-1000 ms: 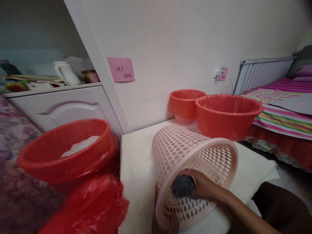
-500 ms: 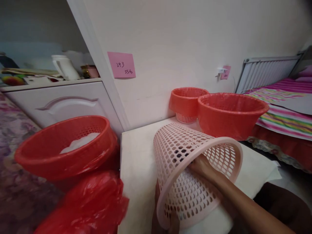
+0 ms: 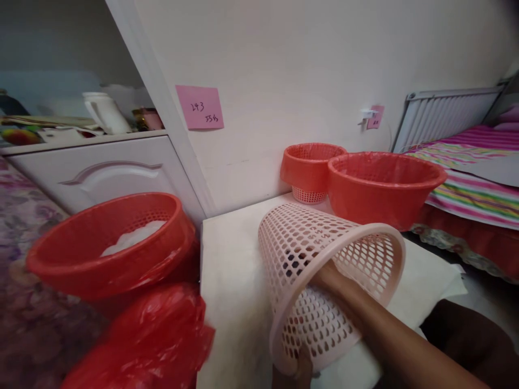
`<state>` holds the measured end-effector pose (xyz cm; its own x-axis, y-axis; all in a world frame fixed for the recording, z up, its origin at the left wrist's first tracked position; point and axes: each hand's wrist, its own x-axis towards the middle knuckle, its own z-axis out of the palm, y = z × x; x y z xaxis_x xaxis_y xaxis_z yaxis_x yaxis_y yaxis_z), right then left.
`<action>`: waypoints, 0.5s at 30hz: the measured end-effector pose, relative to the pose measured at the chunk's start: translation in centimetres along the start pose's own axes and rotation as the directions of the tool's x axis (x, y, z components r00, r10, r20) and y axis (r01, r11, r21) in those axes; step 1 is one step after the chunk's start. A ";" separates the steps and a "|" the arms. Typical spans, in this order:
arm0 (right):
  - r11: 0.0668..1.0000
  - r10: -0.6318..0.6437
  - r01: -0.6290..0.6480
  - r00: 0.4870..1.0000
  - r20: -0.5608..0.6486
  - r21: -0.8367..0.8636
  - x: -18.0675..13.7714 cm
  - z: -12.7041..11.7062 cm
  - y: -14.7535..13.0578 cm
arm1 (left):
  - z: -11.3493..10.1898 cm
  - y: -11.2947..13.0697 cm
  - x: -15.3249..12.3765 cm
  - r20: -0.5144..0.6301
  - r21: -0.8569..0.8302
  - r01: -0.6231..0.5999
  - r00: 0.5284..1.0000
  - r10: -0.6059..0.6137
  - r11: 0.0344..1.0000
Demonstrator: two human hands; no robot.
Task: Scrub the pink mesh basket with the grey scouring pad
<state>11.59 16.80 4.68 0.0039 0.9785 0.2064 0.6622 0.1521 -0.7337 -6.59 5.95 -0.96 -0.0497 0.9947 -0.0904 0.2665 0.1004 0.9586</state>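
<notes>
A pale pink mesh wastebasket [image 3: 292, 227] lies tilted on its side over the white table, its open mouth facing me. At the lower edge of its rim my left hand [image 3: 302, 367] is closed on the rim, the thumb showing at the mouth. My right hand [image 3: 324, 274] reaches deep inside the wastebasket. Its fingers are hidden behind the upper wall. Something dark shows through the holes there, near those fingers; what it is, I cannot make out.
Two red baskets, a smaller one [image 3: 312, 167] and a wide one [image 3: 385, 189], stand behind on the white table [image 3: 227, 270]. Left of it are another red basket [image 3: 109, 275] with something white inside and a red plastic bag [image 3: 150, 335]. A bed [image 3: 478, 178] is at right.
The wastebasket has shifted slightly to the right, and my left hand has moved right with its rim. My right hand has gone a little deeper and to the left inside.
</notes>
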 end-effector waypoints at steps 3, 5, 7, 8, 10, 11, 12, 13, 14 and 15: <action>0.998 -0.014 0.019 0.998 0.067 -0.067 -2.7 -0.3 -0.2 | 1.0 -1.7 0.6 -0.059 -0.081 -0.028 0.998 0.023 0.996; 0.995 -0.051 0.060 0.992 0.114 -0.083 -5.2 -0.6 -0.3 | 1.4 -2.6 1.1 -0.105 -0.111 -0.045 0.994 0.033 0.993; 0.993 -0.090 0.101 0.985 0.145 -0.066 -8.0 -1.0 -0.4 | 1.6 -3.0 1.7 -0.114 -0.142 -0.087 0.991 0.071 0.986; 0.992 -0.109 0.118 0.982 0.155 -0.047 -9.2 -1.3 -0.4 | 1.7 -3.0 1.9 -0.102 -0.157 -0.107 0.991 0.091 0.982; 0.990 -0.137 0.138 0.975 0.174 0.008 -11.2 -1.8 -0.6 | 1.4 -2.4 2.2 -0.077 -0.191 -0.124 0.991 0.112 0.974; 0.989 -0.146 0.140 0.972 0.183 0.044 -11.9 -2.1 -0.7 | 1.0 -1.9 2.3 -0.062 -0.203 -0.127 0.991 0.117 0.971; 0.987 -0.152 0.137 0.968 0.198 0.085 -12.3 -2.3 -1.0 | 0.5 -1.3 2.2 -0.050 -0.204 -0.126 0.992 0.118 0.971; 0.983 -0.155 0.129 0.964 0.217 0.129 -12.5 -2.5 -1.2 | -0.2 -0.7 1.9 -0.050 -0.194 -0.128 0.991 0.120 0.973; 0.978 -0.156 0.117 0.960 0.232 0.174 -12.4 -2.6 -1.6 | -1.0 0.1 1.6 -0.052 -0.168 -0.140 0.990 0.133 0.976; 0.971 -0.159 0.106 0.956 0.245 0.215 -12.2 -2.6 -1.9 | -1.9 0.8 1.2 -0.059 -0.128 -0.126 0.991 0.119 0.984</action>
<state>12.27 4.18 5.24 -0.2853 0.9458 0.1550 0.4821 0.2814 -0.8297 -8.23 7.15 0.24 -0.0737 0.9964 0.0407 0.1458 -0.0297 0.9889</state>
